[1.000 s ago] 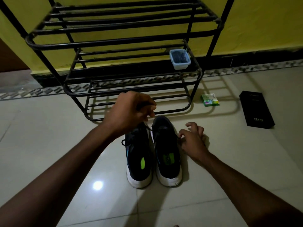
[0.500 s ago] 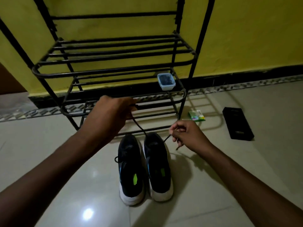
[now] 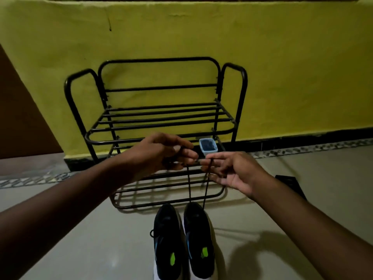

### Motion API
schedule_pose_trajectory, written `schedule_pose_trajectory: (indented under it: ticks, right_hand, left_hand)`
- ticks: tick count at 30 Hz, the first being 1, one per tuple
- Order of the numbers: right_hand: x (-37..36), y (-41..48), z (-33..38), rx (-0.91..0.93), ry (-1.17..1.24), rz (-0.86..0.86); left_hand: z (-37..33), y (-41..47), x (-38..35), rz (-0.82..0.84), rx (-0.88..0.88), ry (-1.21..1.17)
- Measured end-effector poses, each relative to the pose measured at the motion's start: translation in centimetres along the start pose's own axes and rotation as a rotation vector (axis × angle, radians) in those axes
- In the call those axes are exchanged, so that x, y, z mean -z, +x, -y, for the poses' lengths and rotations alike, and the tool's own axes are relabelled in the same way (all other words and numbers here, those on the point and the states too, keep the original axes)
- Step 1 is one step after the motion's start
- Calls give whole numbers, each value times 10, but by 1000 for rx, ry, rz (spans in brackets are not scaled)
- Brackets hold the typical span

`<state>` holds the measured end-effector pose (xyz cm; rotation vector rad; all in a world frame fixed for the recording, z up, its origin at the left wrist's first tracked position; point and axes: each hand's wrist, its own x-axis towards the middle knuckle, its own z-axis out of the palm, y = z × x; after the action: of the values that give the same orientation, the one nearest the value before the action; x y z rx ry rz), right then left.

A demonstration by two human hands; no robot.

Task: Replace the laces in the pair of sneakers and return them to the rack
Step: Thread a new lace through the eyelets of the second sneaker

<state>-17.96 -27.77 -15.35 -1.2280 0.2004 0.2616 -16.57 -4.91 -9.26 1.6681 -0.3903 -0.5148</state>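
The 2 sneakers stand side by side on the pale tiled floor (image 3: 302,199), toes toward the rack, heels at the bottom edge of the view. The left sneaker (image 3: 166,239) is dark with a white sole and a green mark inside; a small loop of lace shows at its outer side. The right sneaker (image 3: 198,241) touches it or sits just beside it and looks the same. From the toe end of the right sneaker a black lace (image 3: 189,186) rises in 2 taut strands, nearly vertical and close together.

The left hand (image 3: 161,152) is raised above the shoes, back of the hand up, fingers curled in, pinching 1 strand between thumb and fingertips. The right hand (image 3: 232,170) is beside it, palm turned partly up and inward, thumb and forefinger closed on the other strand, the remaining fingers loosely bent. The fingertips of the 2 hands nearly meet. Both forearms reach in from the lower corners.

Behind the hands stands the black metal rack (image 3: 161,118), its barred shelves holding only a small clear container (image 3: 208,146) with dark contents on a middle shelf at the right. A black flat box (image 3: 290,184) lies on the floor to the right, partly hidden by the right forearm. The yellow wall (image 3: 282,67) is behind.
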Motion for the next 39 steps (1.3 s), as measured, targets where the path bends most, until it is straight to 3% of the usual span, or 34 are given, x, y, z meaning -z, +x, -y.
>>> schedule_pose_trajectory:
  ticks: [3,9,13,25,39]
  right_hand:
    - [-4,-4,1,93,-132,-60]
    - [-9,1,0,326,-444,-248]
    - [-13,3,11,440,-588,-274]
    - [-37,13,19,758,-597,-273]
    - [-46,20,11,779,-497,-335]
  left_hand:
    - [-2,-3,1,-20,-16,86]
    - [-4,1,-3,-232,-68,322]
    - [-6,7,-5,-293,-85,417]
    - [-12,17,-14,-455,-320,167]
    - [-12,17,-29,-579,-370,59]
